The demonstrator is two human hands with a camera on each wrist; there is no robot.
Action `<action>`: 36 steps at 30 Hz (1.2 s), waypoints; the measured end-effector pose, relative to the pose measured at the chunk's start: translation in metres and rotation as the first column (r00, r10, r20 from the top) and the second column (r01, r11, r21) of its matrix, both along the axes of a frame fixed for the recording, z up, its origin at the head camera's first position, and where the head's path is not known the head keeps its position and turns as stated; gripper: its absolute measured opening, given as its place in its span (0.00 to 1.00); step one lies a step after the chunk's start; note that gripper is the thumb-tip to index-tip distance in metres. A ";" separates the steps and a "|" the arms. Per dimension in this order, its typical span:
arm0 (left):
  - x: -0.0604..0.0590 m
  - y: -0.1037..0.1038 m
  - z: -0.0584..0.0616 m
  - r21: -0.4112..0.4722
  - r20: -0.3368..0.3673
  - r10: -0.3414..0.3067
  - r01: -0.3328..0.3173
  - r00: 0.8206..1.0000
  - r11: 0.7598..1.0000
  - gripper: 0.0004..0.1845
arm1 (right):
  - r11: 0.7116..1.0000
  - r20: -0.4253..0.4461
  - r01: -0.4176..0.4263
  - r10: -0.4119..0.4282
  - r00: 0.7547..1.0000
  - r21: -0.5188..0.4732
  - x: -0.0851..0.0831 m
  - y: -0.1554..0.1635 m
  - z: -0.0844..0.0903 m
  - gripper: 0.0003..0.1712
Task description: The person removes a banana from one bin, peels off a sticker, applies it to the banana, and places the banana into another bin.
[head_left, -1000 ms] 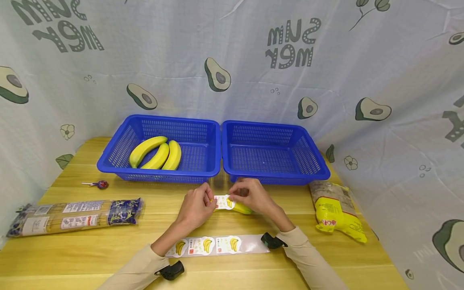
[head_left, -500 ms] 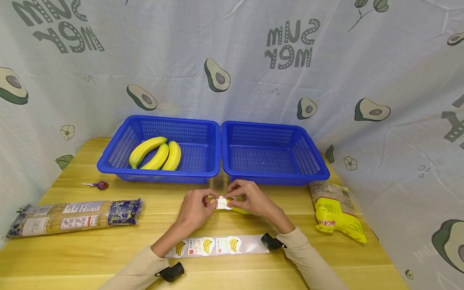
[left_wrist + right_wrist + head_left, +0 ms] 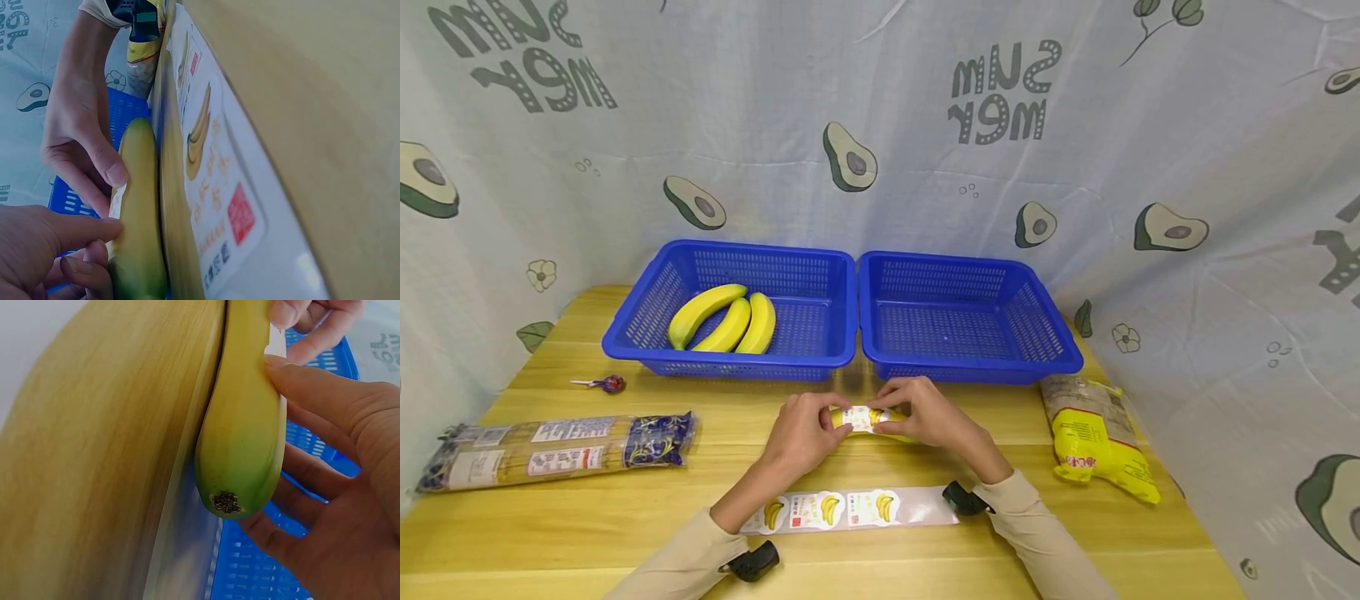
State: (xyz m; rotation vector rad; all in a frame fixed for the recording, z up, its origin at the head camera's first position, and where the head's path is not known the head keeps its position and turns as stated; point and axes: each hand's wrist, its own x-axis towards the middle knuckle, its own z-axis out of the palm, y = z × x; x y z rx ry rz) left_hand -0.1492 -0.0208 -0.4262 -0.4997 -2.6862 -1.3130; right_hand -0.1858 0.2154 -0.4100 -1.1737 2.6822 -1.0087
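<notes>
Banana (image 3: pixel 880 422) lying crosswise on the counter (image 3: pixel 625 517), long axis left–right — gripped at either end by left hand (image 3: pixel 802 433) and right hand (image 3: pixel 928 414), both pinching the sticker (image 3: pixel 857 418).

I see bright, even light in the head view, with only soft shadows under the baskets (image 3: pixel 850 367). The edges bend like a wide lens. In both wrist views the table (image 3: pixel 94 456) close to the camera is blurred, and the sticker strip (image 3: pixel 237 212) shows small glare.
</notes>
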 end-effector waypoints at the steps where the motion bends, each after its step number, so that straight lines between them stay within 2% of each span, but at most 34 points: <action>1: 0.000 0.000 0.000 -0.016 0.000 0.003 -0.003 1.000 1.000 0.13 | 1.000 0.003 0.001 -0.001 1.000 0.001 0.000 0.000 0.000 0.17; 6: 0.000 -0.001 0.002 -0.070 -0.002 0.010 -0.010 1.000 0.997 0.15 | 1.000 0.004 0.004 -0.004 1.000 0.000 -0.001 0.002 -0.001 0.16; 13: 0.001 -0.004 0.005 -0.137 0.030 0.030 -0.026 0.999 0.990 0.19 | 0.999 0.025 0.019 -0.020 0.999 0.040 0.000 0.004 0.002 0.18; 25: 0.000 -0.010 0.007 -0.311 0.019 0.055 -0.046 0.998 0.949 0.25 | 0.997 0.042 0.002 -0.005 0.999 0.075 0.003 0.007 0.004 0.19; 29: 0.001 -0.010 0.007 -0.323 0.033 0.052 -0.038 0.998 0.946 0.25 | 0.996 0.081 -0.019 0.012 0.997 0.082 0.003 0.009 0.005 0.19; 36: 0.001 -0.009 0.010 -0.302 0.023 0.033 -0.024 0.999 0.953 0.26 | 0.998 0.147 -0.052 0.046 0.988 0.036 -0.003 0.007 0.010 0.10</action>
